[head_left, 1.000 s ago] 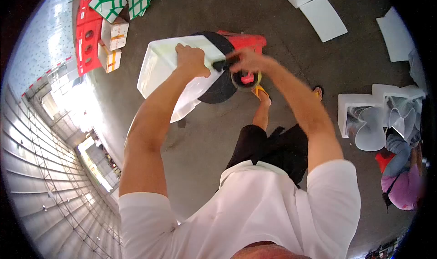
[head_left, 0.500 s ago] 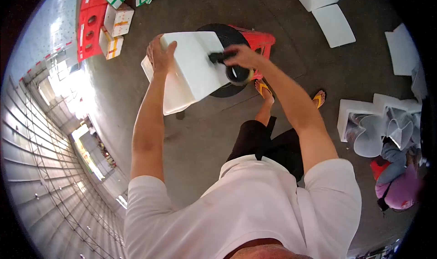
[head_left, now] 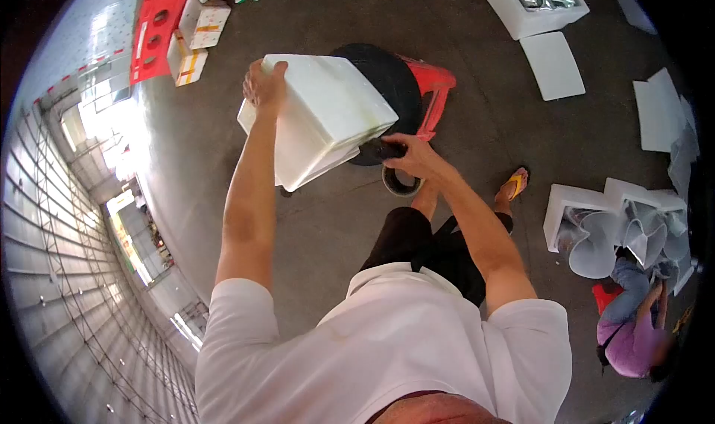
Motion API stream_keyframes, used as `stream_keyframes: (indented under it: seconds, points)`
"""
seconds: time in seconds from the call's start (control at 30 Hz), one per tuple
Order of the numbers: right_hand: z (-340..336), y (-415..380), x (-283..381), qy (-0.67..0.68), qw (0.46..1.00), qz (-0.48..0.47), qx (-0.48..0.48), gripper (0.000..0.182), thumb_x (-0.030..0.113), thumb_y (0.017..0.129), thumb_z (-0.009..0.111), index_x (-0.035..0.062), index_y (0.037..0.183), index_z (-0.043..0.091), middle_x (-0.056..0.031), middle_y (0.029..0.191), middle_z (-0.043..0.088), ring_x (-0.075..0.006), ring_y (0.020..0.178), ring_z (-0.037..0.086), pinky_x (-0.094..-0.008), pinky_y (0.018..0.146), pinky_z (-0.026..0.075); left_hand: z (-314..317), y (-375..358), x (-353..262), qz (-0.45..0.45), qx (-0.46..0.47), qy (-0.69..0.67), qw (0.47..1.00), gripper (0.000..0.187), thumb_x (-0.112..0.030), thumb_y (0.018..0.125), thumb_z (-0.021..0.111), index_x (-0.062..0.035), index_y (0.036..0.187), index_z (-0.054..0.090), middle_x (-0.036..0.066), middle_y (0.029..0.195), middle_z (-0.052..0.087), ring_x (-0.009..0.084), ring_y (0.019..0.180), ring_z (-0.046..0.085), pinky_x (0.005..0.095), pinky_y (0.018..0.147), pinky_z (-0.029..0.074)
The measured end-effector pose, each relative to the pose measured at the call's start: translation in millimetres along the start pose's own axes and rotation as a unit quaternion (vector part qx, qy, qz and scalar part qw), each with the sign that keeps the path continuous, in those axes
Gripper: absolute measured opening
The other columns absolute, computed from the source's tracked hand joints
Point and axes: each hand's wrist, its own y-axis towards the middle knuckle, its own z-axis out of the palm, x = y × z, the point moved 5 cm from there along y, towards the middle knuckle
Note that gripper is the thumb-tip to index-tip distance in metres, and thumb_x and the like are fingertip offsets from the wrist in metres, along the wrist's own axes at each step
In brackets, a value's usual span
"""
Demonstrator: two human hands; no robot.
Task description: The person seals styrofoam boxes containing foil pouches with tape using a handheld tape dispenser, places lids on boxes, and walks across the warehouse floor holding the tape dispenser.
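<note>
A white foam box [head_left: 331, 100] rests tilted on a round black top [head_left: 406, 85], which has red legs [head_left: 439, 93] beneath it. My left hand [head_left: 265, 86] grips the box at its far left edge, thumb over the upper face and fingers around the side. In my right hand [head_left: 413, 156] is a black tape dispenser [head_left: 381, 148], held at the box's near right corner. Its tape roll [head_left: 402, 183] hangs below my fingers. A faint yellowish-green strip, seemingly tape, runs along the box near that corner.
Cartons with orange tape [head_left: 195, 44] stand by a red barrier [head_left: 158, 33] at upper left. An opened foam box [head_left: 532, 11] and a loose lid [head_left: 553, 65] lie at upper right. On the right, a person in purple [head_left: 633, 346] sits near foam boxes with plastic liners [head_left: 585, 238].
My right hand has brought the tape dispenser from the box's right side down to its near right corner. The box has turned slightly, with my left hand still on it.
</note>
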Motion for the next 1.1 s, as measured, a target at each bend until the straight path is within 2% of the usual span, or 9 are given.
stream_keyframes:
  seconds: [0.13,0.27,0.33,0.43,0.6,0.73,0.8,0.9,1.1]
  points:
    - [67,-22,14,-0.322,0.928,-0.043,0.182,0.060,0.027,0.072,0.074,0.0063,0.126,0.058,-0.0134,0.117,0.064,-0.0265,0.109,0.060,-0.0362,0.093,0.046,-5,3,11,-0.072,-0.001,0.038,0.997,0.075,-0.054,0.074,0.060,-0.0059,0.131,0.050,0.020,0.132,0.050,0.0346,0.126,0.042,0.0446,0.107,0.029]
    - [30,-2,-60,0.132,0.959,-0.054,-0.244,0.048,0.022,0.085,0.066,0.0049,0.128,0.051,-0.0157,0.111,0.061,-0.0273,0.097,0.063,-0.0386,0.085,0.049,-5,0,35,-0.151,-0.008,0.045,0.987,0.078,-0.059,0.075,0.056,-0.0059,0.131,0.049,0.019,0.133,0.048,0.0340,0.127,0.041,0.0446,0.107,0.027]
    - [-11,6,-57,0.467,0.768,-0.022,-0.438,0.055,0.026,0.087,0.066,0.0042,0.133,0.045,-0.0170,0.120,0.057,-0.0288,0.105,0.060,-0.0362,0.091,0.046,-10,-7,32,-0.158,0.001,0.036,0.987,0.078,-0.061,0.075,0.055,-0.0059,0.130,0.049,0.019,0.133,0.048,0.0338,0.127,0.041,0.0446,0.107,0.027]
    - [-12,49,-13,0.104,0.794,-0.102,-0.591,0.073,0.031,0.083,0.070,-0.0026,0.138,0.036,-0.0233,0.130,0.048,-0.0343,0.115,0.054,-0.0394,0.098,0.043,-9,-4,32,-0.145,-0.013,0.021,0.989,0.078,-0.063,0.074,0.055,-0.0060,0.127,0.051,0.019,0.133,0.049,0.0332,0.126,0.042,0.0440,0.107,0.028]
    - [-27,18,-3,0.344,0.828,-0.048,-0.439,0.060,0.021,0.086,0.068,0.0011,0.136,0.041,-0.0186,0.128,0.050,-0.0306,0.114,0.055,-0.0389,0.094,0.048,-11,5,57,-0.039,-0.097,-0.245,0.964,0.072,-0.054,0.084,0.054,-0.0020,0.133,0.046,0.021,0.134,0.047,0.0339,0.130,0.039,0.0431,0.108,0.028]
    - [-46,37,88,0.543,0.789,-0.070,-0.279,0.048,0.016,0.082,0.073,0.0039,0.123,0.052,-0.0151,0.114,0.060,-0.0239,0.103,0.060,-0.0392,0.090,0.051,-60,-55,145,-0.245,-0.180,-0.458,0.835,0.069,-0.052,0.089,0.051,0.0002,0.133,0.045,0.016,0.127,0.054,0.0271,0.122,0.048,0.0378,0.103,0.038]
    - [-30,81,143,0.531,0.828,-0.074,-0.163,0.042,0.019,0.084,0.069,0.0030,0.120,0.055,-0.0135,0.113,0.061,-0.0228,0.105,0.059,-0.0374,0.092,0.049,-3,-89,171,-0.225,0.163,-0.695,0.663,0.075,-0.060,0.088,0.048,-0.0062,0.139,0.040,0.015,0.140,0.042,0.0277,0.124,0.047,0.0404,0.101,0.040]
    - [21,152,199,0.441,0.894,-0.006,-0.082,0.047,0.029,0.084,0.068,0.0013,0.120,0.055,-0.0142,0.116,0.061,-0.0238,0.109,0.058,-0.0380,0.099,0.044,3,-109,151,-0.270,0.228,-0.720,0.597,0.079,-0.066,0.088,0.044,-0.0083,0.141,0.037,0.012,0.141,0.042,0.0271,0.125,0.046,0.0395,0.101,0.041]
    - [48,139,245,0.406,0.910,-0.056,-0.066,0.052,0.027,0.082,0.067,-0.0008,0.123,0.052,-0.0137,0.119,0.060,-0.0244,0.109,0.058,-0.0390,0.103,0.041,-26,-111,144,-0.291,0.147,-0.719,0.614,0.075,-0.062,0.090,0.045,-0.0055,0.139,0.037,0.015,0.136,0.045,0.0275,0.124,0.046,0.0422,0.101,0.041]
